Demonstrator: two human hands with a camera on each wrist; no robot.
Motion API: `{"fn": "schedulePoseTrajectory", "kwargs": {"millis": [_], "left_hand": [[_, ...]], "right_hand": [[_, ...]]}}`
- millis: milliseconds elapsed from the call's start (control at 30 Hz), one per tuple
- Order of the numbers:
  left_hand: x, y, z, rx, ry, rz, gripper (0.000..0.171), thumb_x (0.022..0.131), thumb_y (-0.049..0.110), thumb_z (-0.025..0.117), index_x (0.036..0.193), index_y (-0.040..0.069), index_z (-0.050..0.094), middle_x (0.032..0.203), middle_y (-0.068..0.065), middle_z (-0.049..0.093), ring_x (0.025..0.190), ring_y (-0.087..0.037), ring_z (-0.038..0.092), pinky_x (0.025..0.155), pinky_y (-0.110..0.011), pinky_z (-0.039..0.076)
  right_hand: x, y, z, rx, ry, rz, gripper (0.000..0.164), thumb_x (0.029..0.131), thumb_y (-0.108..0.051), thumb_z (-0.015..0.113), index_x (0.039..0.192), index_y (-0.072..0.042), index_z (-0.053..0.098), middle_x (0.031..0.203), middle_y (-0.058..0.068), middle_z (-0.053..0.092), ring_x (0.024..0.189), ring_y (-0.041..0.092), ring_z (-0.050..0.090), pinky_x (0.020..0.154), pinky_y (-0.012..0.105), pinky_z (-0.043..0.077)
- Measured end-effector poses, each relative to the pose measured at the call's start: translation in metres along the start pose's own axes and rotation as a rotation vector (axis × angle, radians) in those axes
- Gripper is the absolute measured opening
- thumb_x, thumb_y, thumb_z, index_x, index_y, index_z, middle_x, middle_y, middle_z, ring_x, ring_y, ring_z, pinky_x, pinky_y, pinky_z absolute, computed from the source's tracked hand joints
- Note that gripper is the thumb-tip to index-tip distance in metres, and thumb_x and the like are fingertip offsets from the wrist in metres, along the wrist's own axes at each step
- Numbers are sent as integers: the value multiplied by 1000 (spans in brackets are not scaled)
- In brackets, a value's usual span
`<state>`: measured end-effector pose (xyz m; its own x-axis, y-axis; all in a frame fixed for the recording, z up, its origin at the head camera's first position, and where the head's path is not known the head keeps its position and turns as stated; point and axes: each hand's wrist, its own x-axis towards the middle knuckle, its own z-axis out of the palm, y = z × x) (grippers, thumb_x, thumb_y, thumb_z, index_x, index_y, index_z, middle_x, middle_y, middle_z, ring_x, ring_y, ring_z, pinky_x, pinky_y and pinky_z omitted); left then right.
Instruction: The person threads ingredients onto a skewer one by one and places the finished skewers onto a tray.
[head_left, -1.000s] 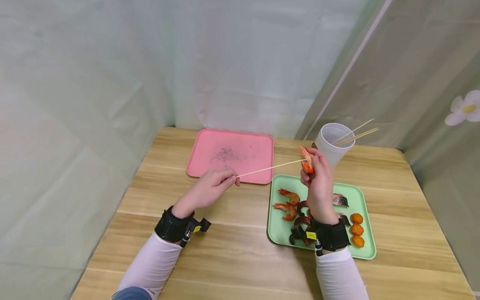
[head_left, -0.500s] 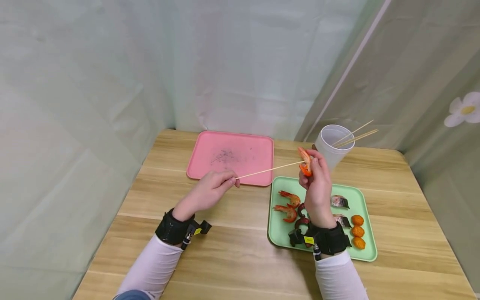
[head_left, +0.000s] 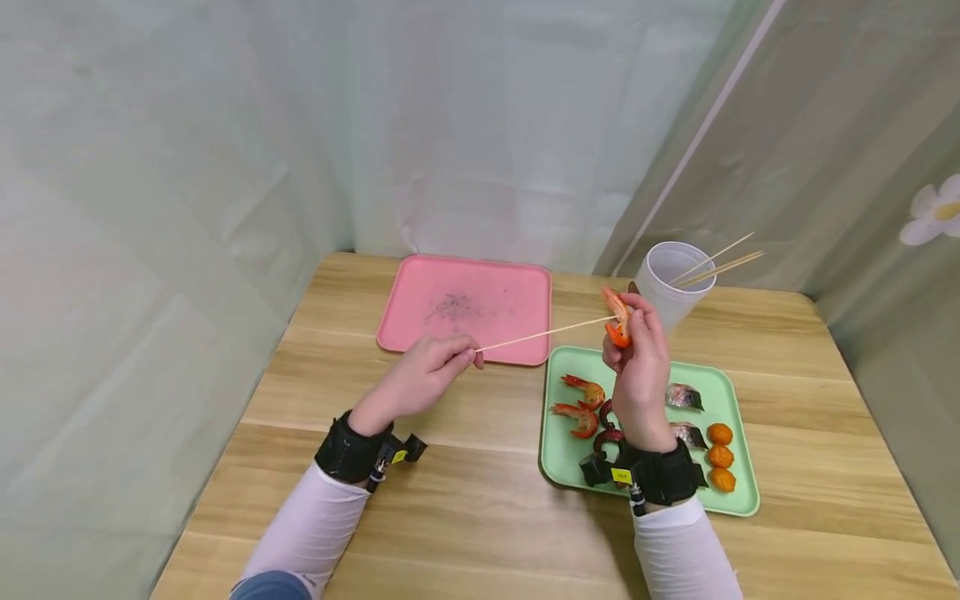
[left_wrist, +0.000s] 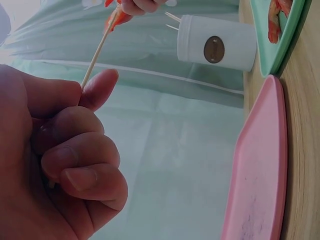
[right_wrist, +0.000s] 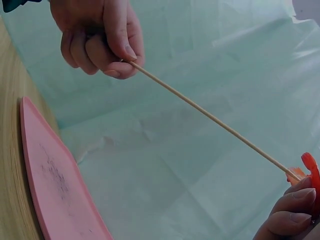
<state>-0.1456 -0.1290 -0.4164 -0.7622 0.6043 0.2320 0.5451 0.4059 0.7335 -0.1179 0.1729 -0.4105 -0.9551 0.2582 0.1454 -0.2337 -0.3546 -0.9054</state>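
Observation:
My left hand grips one end of a thin wooden skewer, its fingers curled around it. Up at the right, my right hand pinches an orange-red shrimp. The skewer's far end meets the shrimp's body; in the right wrist view the skewer runs straight to the shrimp, its tip hidden there. Both hands are raised above the table. Below my right hand lies a green tray bearing two more shrimp, dark red curled tentacle pieces, fish pieces and orange balls.
A pink tray with dark specks lies at the back of the wooden table. Behind my right hand stands a white cup with several skewers leaning out of it. Pale curtains hang along the table's back and sides.
Both hands keep their hold, skewer against shrimp. The whole view shifts slightly; the hands hardly move relative to the trays.

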Motion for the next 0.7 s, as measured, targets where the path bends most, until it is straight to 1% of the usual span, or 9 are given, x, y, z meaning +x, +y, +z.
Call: {"fn": "schedulePoseTrajectory", "kwargs": {"millis": [67,267,467,500,567,700], "left_hand": [[0,-1,-1,-4,1,5,25,114,9,50,106,10,74,94,4,70,72,-12,49,76,-37,50],[0,-2,-3,-1,6,15,25,113,9,50,106,7,74,82,6,63,65,-10,37,70,-36,45],[1,-1,-3,7,2,11,25,113,9,51,105,9,74,91,4,69,69,-12,46,74,-36,49],[1,0,-2,4,1,8,24,113,9,51,105,9,74,94,3,71,72,-13,49,75,-37,50],[4,-1,0,2,-10,5,24,113,10,51,105,9,74,95,3,71,74,-13,51,76,-37,50],[11,-2,4,-2,-48,9,25,114,13,50,107,9,74,92,4,69,73,-13,48,76,-36,49]], "right_hand": [[0,0,0,2,4,-5,28,118,-26,39,132,-13,60,85,1,43,59,15,32,61,31,20],[0,-1,1,10,7,-8,28,118,-25,38,131,-13,60,83,1,42,59,15,32,62,33,18],[-3,0,2,-8,-3,-24,29,117,-29,41,133,-12,59,84,2,44,60,15,34,61,31,20],[-3,-1,1,-12,-2,-25,29,117,-30,42,134,-12,59,85,2,44,61,15,34,61,30,21],[-6,-2,-1,-15,14,-30,30,117,-30,42,134,-12,58,86,2,44,62,15,34,61,30,22],[-9,-5,-6,1,58,-55,28,117,-28,41,133,-12,58,88,3,46,61,14,35,61,30,21]]}}
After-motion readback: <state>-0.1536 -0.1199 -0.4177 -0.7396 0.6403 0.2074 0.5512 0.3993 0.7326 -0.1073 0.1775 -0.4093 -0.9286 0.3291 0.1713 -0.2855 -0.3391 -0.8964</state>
